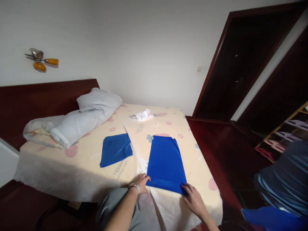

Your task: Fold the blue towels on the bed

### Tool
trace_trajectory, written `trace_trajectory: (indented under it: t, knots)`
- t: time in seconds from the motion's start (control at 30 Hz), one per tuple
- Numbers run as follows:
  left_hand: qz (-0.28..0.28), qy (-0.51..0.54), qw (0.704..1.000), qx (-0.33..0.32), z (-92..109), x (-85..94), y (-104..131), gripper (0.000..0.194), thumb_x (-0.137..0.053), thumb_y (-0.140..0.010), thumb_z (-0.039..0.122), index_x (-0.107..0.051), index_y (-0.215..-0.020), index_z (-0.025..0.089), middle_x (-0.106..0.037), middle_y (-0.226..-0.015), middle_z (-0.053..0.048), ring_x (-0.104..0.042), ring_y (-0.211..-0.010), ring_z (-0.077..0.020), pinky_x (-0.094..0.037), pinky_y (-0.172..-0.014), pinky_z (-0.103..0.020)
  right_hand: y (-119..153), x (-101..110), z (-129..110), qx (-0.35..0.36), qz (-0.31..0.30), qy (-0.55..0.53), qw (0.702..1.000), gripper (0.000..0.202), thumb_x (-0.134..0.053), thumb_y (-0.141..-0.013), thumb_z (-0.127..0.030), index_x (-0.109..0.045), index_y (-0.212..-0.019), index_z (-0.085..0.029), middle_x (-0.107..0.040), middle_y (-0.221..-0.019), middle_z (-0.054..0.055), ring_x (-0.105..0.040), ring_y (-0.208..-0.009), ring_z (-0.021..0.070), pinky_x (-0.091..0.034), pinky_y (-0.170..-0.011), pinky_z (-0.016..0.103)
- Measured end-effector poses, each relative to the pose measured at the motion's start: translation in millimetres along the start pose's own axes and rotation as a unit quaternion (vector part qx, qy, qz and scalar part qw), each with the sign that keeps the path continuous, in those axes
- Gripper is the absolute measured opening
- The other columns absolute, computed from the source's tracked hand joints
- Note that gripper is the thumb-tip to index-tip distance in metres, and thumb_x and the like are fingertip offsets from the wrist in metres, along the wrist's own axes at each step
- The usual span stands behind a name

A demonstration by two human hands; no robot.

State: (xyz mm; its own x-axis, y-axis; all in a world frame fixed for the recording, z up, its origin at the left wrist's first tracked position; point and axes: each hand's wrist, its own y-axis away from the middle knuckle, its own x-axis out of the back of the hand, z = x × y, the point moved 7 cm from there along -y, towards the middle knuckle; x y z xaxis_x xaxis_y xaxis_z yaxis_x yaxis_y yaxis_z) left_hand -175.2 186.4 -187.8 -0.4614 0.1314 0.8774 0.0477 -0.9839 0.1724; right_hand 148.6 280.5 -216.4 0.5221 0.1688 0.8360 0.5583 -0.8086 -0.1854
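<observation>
A bright blue cloth lies spread flat on the bed, folded over along its near edge. My left hand pinches its near left corner. My right hand grips the near right corner. A second, darker blue cloth lies folded to the left, apart from both hands. A band shows on my left wrist.
A grey-white rolled duvet and pillow lie at the head of the bed. A small crumpled white item sits at the far side. A dark doorway, a shelf and blue bundles are to the right.
</observation>
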Motion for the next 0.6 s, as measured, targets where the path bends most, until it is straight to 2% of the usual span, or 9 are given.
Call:
trace_trajectory:
  t: [0.03, 0.1, 0.2, 0.3, 0.4, 0.5, 0.6]
  knots:
    - [-0.005, -0.007, 1.000, 0.005, 0, -0.3, 0, 0.053, -0.070, -0.061, 0.011, -0.064, -0.110, 0.033, -0.059, -0.119, -0.002, -0.052, -0.112, -0.0234, -0.041, -0.097, -0.031, 0, -1, 1, 0.007, -0.010, -0.012, 1.000, 0.048, -0.054, -0.074, -0.027, -0.064, -0.121, -0.025, -0.060, -0.131, 0.008, -0.055, -0.119, 0.0285, -0.045, -0.103, 0.042]
    - [0.013, -0.012, 0.999, 0.033, -1, 1.9, -3, 0.043, -0.064, -0.069, 0.013, -0.066, -0.108, 0.030, -0.061, -0.116, -0.003, -0.054, -0.111, -0.0228, -0.041, -0.097, -0.031, -1, -1, 10, -0.016, -0.003, -0.043, 0.999, 0.048, -0.055, -0.074, -0.030, -0.064, -0.121, -0.022, -0.063, -0.129, 0.009, -0.057, -0.118, 0.0285, -0.045, -0.104, 0.042]
    - [0.042, -0.011, 0.997, 0.067, -3, 4.0, -10, 0.027, -0.056, -0.082, 0.019, -0.069, -0.104, 0.026, -0.066, -0.111, -0.006, -0.056, -0.111, -0.0226, -0.040, -0.099, -0.031, -8, 2, 25, -0.088, 0.016, -0.124, 0.988, 0.040, -0.053, -0.080, -0.041, -0.066, -0.112, -0.019, -0.069, -0.118, 0.010, -0.063, -0.110, 0.0275, -0.049, -0.099, 0.040]
    - [0.064, -0.003, 0.992, 0.105, -7, 3.5, -19, 0.026, -0.050, -0.088, 0.027, -0.069, -0.105, 0.021, -0.069, -0.110, -0.010, -0.058, -0.111, -0.0239, -0.041, -0.097, -0.032, -18, 3, 35, -0.163, 0.017, -0.193, 0.967, 0.044, -0.048, -0.085, -0.054, -0.066, -0.107, -0.019, -0.074, -0.107, 0.009, -0.067, -0.100, 0.0265, -0.052, -0.090, 0.037]
    - [0.071, 0.028, 0.984, 0.159, -17, 0.1, -27, 0.028, -0.053, -0.088, 0.038, -0.069, -0.102, 0.020, -0.071, -0.106, -0.009, -0.061, -0.107, -0.0238, -0.044, -0.088, -0.030, -32, 7, 41, -0.208, 0.015, -0.195, 0.959, 0.048, -0.046, -0.084, -0.061, -0.066, -0.100, -0.021, -0.075, -0.101, 0.008, -0.069, -0.096, 0.0267, -0.052, -0.085, 0.036]
    - [0.061, 0.052, 0.981, 0.178, -22, -3.8, -35, 0.026, -0.064, -0.081, 0.043, -0.070, -0.096, 0.022, -0.073, -0.099, -0.005, -0.064, -0.100, -0.0210, -0.043, -0.080, -0.026, -48, 12, 46, -0.218, 0.009, -0.186, 0.958, 0.052, -0.046, -0.081, -0.065, -0.069, -0.094, -0.020, -0.076, -0.100, 0.009, -0.070, -0.098, 0.0276, -0.052, -0.087, 0.036]
    - [0.068, 0.051, 0.977, 0.197, -26, -3.0, -42, 0.027, -0.057, -0.087, 0.043, -0.072, -0.088, 0.020, -0.074, -0.092, -0.006, -0.066, -0.093, -0.0198, -0.042, -0.075, -0.025, -57, 16, 54, -0.234, 0.007, -0.190, 0.953, 0.052, -0.050, -0.077, -0.065, -0.072, -0.093, -0.020, -0.077, -0.104, 0.010, -0.070, -0.100, 0.0284, -0.052, -0.090, 0.037]
